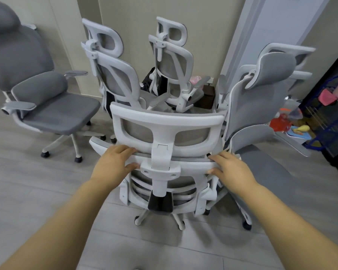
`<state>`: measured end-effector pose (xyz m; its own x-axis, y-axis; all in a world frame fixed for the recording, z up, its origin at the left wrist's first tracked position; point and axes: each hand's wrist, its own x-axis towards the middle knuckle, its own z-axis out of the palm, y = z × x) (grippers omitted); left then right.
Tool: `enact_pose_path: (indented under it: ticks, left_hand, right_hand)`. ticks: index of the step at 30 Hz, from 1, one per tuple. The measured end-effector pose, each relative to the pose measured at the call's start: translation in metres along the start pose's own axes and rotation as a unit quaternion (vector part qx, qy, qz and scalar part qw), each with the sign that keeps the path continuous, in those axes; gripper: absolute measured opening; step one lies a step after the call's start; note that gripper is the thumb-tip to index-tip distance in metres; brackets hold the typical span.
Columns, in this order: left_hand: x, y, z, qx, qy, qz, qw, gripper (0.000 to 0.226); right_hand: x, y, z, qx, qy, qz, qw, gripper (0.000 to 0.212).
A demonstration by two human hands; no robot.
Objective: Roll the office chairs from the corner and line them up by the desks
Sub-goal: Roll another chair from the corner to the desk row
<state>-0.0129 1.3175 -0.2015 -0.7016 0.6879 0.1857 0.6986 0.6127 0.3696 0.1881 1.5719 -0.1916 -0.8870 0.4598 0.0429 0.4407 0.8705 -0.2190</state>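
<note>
Directly in front of me stands a white-framed mesh office chair [165, 125], its back turned to me. My left hand [113, 162] grips the top edge of its backrest on the left, fingers over the rim and thumb below. My right hand [229, 168] grips the same edge on the right. Behind it, in the corner, two more white chairs [113, 75] [171, 61] face away. A grey-backed chair [260, 98] stands close on the right. A grey cushioned chair [39, 98] stands apart at the left.
A dark blue rack [328, 114] with toys and colourful items stands at the right edge. A brown box [207, 96] sits in the corner behind the chairs. Beige wall panels and a white door frame close off the back. Grey plank floor lies open near me and to the left.
</note>
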Motion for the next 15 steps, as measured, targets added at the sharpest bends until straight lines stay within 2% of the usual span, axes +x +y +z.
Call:
enact_pose_path:
  ticks: [11, 15]
  left_hand:
    - [-0.149, 0.06, 0.01, -0.024, 0.067, -0.087, 0.994, 0.043]
    - [-0.201, 0.081, 0.01, -0.013, 0.083, -0.101, 0.991, 0.043]
  right_hand:
    - [-0.102, 0.024, 0.006, -0.006, 0.051, -0.144, 0.988, 0.036]
    - [-0.135, 0.029, -0.001, 0.015, 0.048, -0.16, 0.986, 0.036]
